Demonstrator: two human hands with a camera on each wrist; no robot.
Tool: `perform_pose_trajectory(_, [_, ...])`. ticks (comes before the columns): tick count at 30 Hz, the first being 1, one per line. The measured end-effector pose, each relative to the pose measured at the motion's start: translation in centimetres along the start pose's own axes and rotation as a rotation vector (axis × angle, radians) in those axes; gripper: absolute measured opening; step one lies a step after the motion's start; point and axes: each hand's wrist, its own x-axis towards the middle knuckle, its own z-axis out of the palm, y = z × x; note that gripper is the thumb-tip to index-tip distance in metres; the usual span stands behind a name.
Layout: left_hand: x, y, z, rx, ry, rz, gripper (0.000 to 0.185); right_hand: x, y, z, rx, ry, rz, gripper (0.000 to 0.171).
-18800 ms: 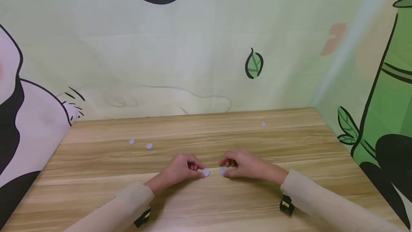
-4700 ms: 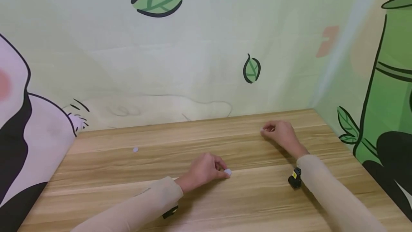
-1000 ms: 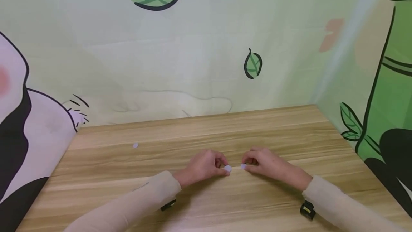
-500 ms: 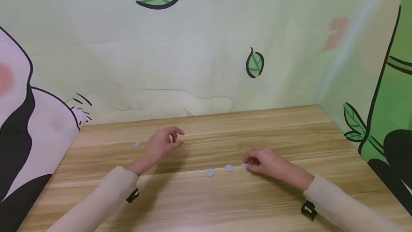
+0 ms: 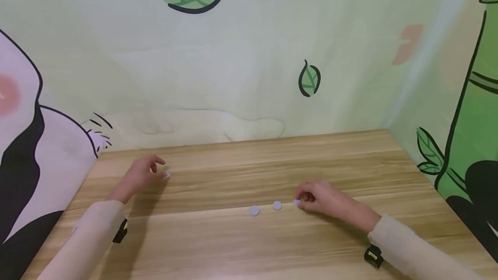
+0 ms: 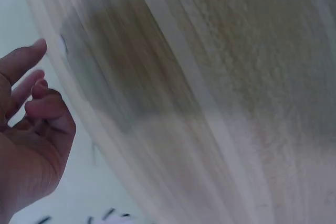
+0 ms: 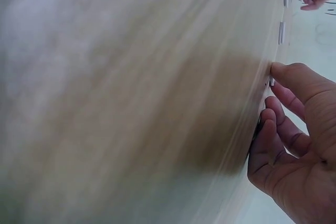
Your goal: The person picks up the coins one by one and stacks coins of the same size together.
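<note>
Small pale round discs lie on the wooden tabletop. In the head view my left hand (image 5: pixel 141 175) hovers at the far left, thumb and index finger apart, beside a lone disc (image 5: pixel 168 176). The left wrist view shows that disc (image 6: pixel 63 45) edge-on, just off the fingertips of the left hand (image 6: pixel 37 135). My right hand (image 5: pixel 323 198) pinches another disc (image 5: pixel 297 202) against the table between thumb and index finger. Left of it, in a row, lie a middle disc (image 5: pixel 277 205) and a left disc (image 5: pixel 254 210). The right wrist view shows the right hand (image 7: pixel 302 135) on its disc (image 7: pixel 272 81).
The wooden table (image 5: pixel 218 245) meets a printed cloth backdrop (image 5: pixel 249 55) along its far edge. More printed cloth stands on the left and right sides. A black wrist camera (image 5: pixel 374 256) hangs under the right sleeve, and another (image 5: pixel 120 230) under the left.
My left hand has let go of the middle disc and swung left to the lone disc. The right hand, which fetched its disc from the far right, has stayed in place this last second.
</note>
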Motion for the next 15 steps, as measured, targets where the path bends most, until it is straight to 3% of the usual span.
perform_pose_trajectory(3, [0.0, -1.3, 0.0, -0.050, -0.040, -0.013, 0.042, 0.1, 0.0, 0.1, 0.009, -0.007, 0.013, 0.006])
perform_pose_trajectory(8, [-0.1, -2.2, -0.1, -0.122, -0.121, -0.072, 0.043, 0.2, 0.0, 0.2, 0.019, -0.018, 0.034, 0.006])
perform_pose_trajectory(15, [0.1, -3.0, 0.4, -0.211, -0.126, -0.160, 0.041, 0.2, 0.1, 0.1, 0.039, -0.015, 0.043, 0.006])
